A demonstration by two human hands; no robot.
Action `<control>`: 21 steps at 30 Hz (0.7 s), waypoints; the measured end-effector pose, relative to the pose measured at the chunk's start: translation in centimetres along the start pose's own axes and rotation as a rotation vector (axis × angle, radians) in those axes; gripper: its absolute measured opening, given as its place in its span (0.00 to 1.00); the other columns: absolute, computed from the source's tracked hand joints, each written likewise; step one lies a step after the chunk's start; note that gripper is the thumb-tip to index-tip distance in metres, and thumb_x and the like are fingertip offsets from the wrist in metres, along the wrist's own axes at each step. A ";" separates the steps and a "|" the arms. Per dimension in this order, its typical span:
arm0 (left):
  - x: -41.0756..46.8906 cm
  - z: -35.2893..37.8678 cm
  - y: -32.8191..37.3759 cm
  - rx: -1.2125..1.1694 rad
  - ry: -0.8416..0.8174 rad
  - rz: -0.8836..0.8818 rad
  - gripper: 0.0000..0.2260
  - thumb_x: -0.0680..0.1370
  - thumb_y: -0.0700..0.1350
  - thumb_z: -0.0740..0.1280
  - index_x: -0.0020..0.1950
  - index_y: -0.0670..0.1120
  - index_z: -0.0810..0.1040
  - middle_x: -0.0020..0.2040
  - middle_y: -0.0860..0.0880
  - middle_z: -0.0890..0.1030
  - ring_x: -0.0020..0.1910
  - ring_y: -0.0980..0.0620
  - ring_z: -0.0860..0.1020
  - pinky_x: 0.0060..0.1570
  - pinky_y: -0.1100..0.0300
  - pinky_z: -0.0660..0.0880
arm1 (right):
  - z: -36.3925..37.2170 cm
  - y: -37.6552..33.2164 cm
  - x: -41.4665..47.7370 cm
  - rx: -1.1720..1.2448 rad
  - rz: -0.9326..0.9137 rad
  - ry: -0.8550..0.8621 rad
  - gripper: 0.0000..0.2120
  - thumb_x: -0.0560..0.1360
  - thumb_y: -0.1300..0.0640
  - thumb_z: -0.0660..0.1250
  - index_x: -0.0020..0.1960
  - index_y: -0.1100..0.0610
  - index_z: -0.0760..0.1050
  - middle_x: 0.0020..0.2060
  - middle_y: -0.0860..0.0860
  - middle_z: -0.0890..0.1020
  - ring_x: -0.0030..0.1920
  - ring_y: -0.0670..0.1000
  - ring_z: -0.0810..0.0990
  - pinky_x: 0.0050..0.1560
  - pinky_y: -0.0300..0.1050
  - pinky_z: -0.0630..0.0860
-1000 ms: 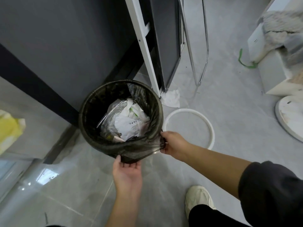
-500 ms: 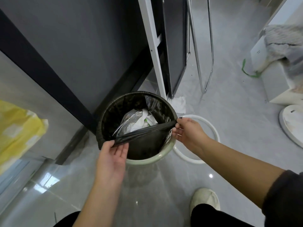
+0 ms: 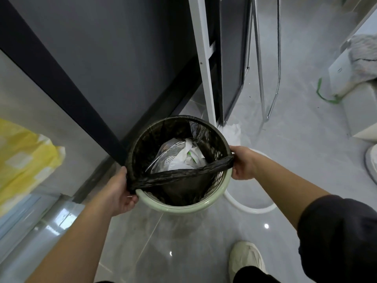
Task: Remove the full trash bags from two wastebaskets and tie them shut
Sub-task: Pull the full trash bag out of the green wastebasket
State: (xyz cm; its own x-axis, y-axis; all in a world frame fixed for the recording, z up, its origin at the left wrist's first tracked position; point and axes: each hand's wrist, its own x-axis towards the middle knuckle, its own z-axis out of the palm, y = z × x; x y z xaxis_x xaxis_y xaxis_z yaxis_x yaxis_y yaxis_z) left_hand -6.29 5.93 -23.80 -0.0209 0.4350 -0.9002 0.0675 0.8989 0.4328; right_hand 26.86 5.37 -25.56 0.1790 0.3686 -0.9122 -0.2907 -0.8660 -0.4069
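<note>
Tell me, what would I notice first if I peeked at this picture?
Right in the middle stands a pale green wastebasket lined with a black trash bag with white wrappers inside. The left hand and the right hand each grip one side of the bag, stretching its near edge like a band across the opening. A white ring lies on the floor just to the right, and something bright yellow shows at the far left.

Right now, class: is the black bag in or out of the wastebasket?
Still in. The bag lines the wastebasket; only its near edge is off the rim, stretched between the left hand and right hand.
</note>
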 end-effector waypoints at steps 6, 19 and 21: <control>1.4 -0.6 -0.6 -0.386 -0.039 0.127 0.12 0.82 0.46 0.57 0.40 0.47 0.73 0.23 0.51 0.71 0.15 0.58 0.63 0.14 0.70 0.59 | -0.1 0.5 0.3 0.098 -0.154 0.037 0.09 0.77 0.61 0.62 0.40 0.59 0.78 0.26 0.50 0.78 0.24 0.46 0.75 0.24 0.34 0.74; -1.3 -0.8 1.1 -0.241 0.339 0.718 0.13 0.81 0.50 0.59 0.40 0.46 0.70 0.32 0.46 0.71 0.28 0.52 0.69 0.29 0.62 0.70 | 0.5 -1.2 -1.6 0.086 -0.714 0.166 0.11 0.80 0.54 0.58 0.42 0.59 0.73 0.39 0.58 0.75 0.40 0.55 0.74 0.45 0.50 0.76; -1.0 -1.3 1.1 -0.104 0.401 0.560 0.15 0.79 0.57 0.59 0.45 0.45 0.72 0.40 0.44 0.74 0.36 0.48 0.73 0.32 0.58 0.71 | 0.3 -1.8 -1.9 0.038 -0.698 0.205 0.12 0.79 0.49 0.58 0.45 0.57 0.72 0.41 0.55 0.77 0.42 0.54 0.76 0.45 0.50 0.77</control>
State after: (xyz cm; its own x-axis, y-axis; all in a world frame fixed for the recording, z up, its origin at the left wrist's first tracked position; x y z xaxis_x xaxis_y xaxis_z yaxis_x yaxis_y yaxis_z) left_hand -7.46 6.53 -22.42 -0.3790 0.8023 -0.4612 0.0801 0.5250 0.8473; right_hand 26.78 6.30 -23.09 0.5061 0.7570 -0.4133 -0.0756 -0.4384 -0.8956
